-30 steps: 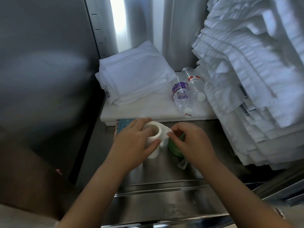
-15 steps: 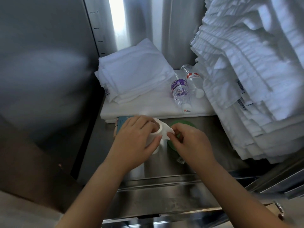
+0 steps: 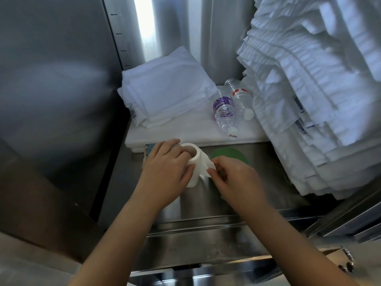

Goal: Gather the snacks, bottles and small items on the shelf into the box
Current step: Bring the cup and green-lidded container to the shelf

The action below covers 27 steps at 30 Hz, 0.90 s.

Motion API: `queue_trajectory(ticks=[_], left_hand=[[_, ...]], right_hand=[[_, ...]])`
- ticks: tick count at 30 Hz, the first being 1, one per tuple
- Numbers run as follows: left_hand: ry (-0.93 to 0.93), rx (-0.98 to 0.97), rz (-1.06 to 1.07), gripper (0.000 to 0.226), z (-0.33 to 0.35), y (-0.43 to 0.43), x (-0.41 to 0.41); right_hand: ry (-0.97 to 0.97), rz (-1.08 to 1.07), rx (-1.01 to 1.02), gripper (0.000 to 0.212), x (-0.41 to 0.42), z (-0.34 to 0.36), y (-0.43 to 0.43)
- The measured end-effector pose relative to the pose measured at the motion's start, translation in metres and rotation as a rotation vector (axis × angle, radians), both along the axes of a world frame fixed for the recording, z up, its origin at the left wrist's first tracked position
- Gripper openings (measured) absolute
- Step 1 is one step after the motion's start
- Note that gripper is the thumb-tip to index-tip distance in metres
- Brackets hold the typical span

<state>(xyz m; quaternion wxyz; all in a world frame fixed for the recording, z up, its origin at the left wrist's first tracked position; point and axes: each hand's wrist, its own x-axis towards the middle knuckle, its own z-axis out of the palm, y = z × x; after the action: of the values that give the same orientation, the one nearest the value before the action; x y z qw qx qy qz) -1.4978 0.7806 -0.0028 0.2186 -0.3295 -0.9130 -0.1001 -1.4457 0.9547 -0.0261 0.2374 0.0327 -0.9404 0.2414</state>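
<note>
My left hand (image 3: 165, 172) grips a white paper roll (image 3: 195, 159) that stands on the steel shelf (image 3: 206, 205). My right hand (image 3: 237, 182) pinches the roll's loose end at its right side. Just behind my right hand lies a round green item (image 3: 228, 154), partly hidden. A teal packet (image 3: 148, 149) peeks out behind my left hand. Two clear water bottles lie on a flat white cloth: one with a purple label (image 3: 224, 112), one with a red label (image 3: 240, 98). No box is in view.
A stack of folded white towels (image 3: 167, 89) sits at the back left. A tall leaning pile of white linens (image 3: 313, 96) fills the right side. Steel walls (image 3: 57, 79) close in the left and back. The shelf's front lip (image 3: 206, 240) runs below my wrists.
Both hands have shifted slightly away from me along the shelf with the roll. The green item shows more behind my right hand.
</note>
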Motion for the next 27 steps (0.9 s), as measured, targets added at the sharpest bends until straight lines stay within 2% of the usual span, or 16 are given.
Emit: queue_trajectory(ticks=[6, 12, 27], left_hand=[[0.027, 0.003, 0.009, 0.020, 0.002, 0.002, -0.001], [0.005, -0.011, -0.005, 0.030, 0.001, 0.004, 0.001], [-0.044, 0.023, -0.018, 0.031, 0.001, 0.005, 0.001]], right_hand=[[-0.020, 0.005, 0.002, 0.007, 0.000, 0.000, 0.000], [0.022, 0.002, 0.024, 0.015, 0.002, -0.001, -0.006], [0.005, 0.076, -0.034, 0.028, 0.008, 0.000, -0.014]])
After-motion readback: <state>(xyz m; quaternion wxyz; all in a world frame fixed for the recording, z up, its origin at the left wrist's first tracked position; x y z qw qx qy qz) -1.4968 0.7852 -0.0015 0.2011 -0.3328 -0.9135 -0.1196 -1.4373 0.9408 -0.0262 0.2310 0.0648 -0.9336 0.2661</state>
